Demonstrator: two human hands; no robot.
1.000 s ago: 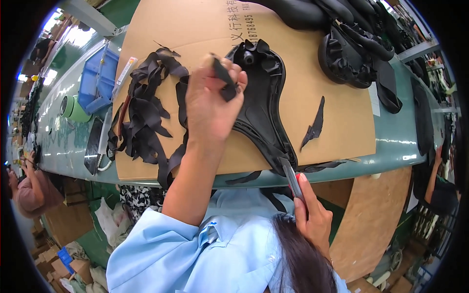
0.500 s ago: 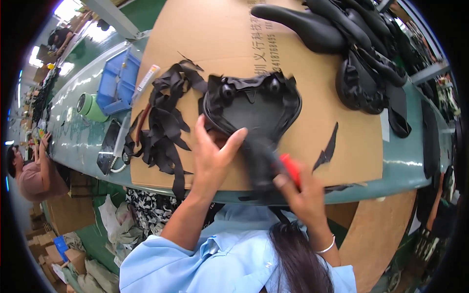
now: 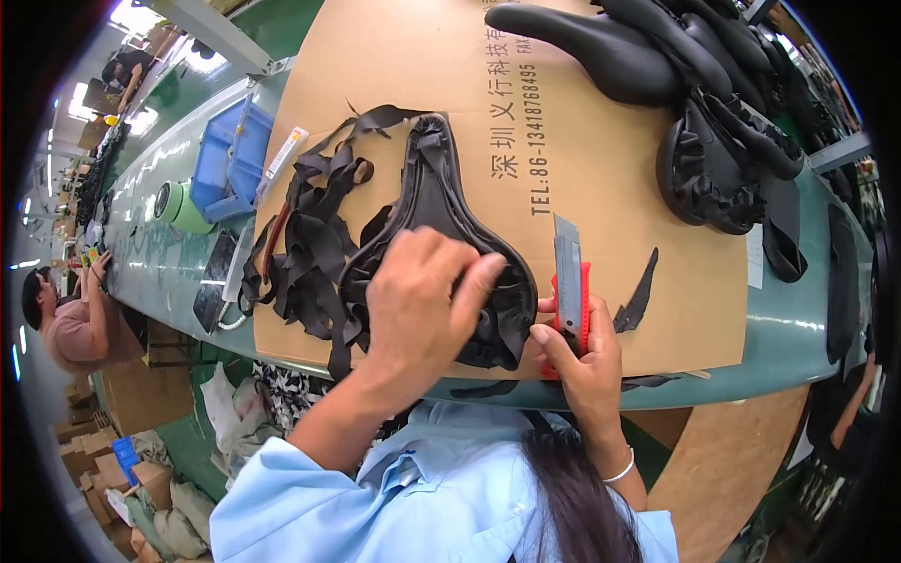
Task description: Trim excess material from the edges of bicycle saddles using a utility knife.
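A black bicycle saddle point(image 3: 435, 192) lies underside up on the cardboard sheet point(image 3: 619, 159), its narrow nose pointing away from me. Its folded cover edge shows along the rim. My left hand point(image 3: 413, 296) is closed over the wide rear part, fingers curled down into the underside; their tips are hidden. In my right hand point(image 3: 591, 361) I grip a red utility knife point(image 3: 570, 291), with its long blade extended and pointing away from me. The knuckles of that hand are close beside the saddle's right rim; whether they touch it I cannot tell.
Black fabric scraps point(image 3: 314, 235) are heaped left of the saddle, and one strip point(image 3: 638, 293) lies to the right. More black saddles point(image 3: 601, 56) are piled at the far right. A blue bin point(image 3: 230, 155) and a green round container point(image 3: 178, 205) stand at left. Another person point(image 3: 80, 324) works further left.
The saddle has turned round: its nose pointed toward me and now points away. My left hand has moved onto its rear part. The knife, blurred before, is now upright beside it.
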